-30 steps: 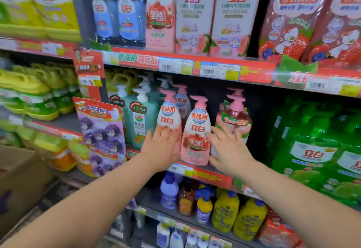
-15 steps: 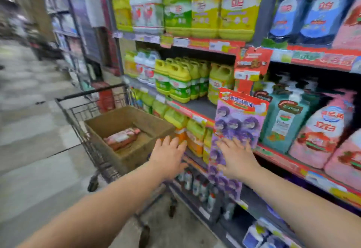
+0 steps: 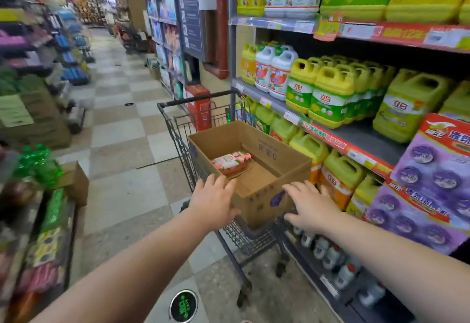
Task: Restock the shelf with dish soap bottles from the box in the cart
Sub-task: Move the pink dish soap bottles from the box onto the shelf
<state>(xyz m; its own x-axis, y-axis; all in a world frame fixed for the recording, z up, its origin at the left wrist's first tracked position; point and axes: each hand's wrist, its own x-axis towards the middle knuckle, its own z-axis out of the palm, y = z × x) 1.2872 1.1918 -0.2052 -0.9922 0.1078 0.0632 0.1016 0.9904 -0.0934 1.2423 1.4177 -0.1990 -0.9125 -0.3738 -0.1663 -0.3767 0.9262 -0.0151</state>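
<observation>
Both hands have swung from the shelf point(image 3: 361, 133) toward the cart point(image 3: 198, 99): left hand point(image 3: 213, 202) and right hand point(image 3: 311, 207), fingers point(image 3: 216, 183) spread and empty, reach the cardboard box point(image 3: 256, 199), where one pink dish soap bottle point(image 3: 230, 162) lies.

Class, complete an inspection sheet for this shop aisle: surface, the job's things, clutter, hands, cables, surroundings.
Surface: checkered tile floor; grey shelf board partly bare.
Job's things: open cardboard box sits in the wire cart; pink bottles lie on its bottom, count unclear.
Clutter: brown carton at left beside green packs.
Hands: left hand and right hand open, fingers spread, empty, at the box's near end.
Cables: nothing seen.
Surroundings: yellow jugs and purple hanging packs on the right; blurred aisle beyond.
</observation>
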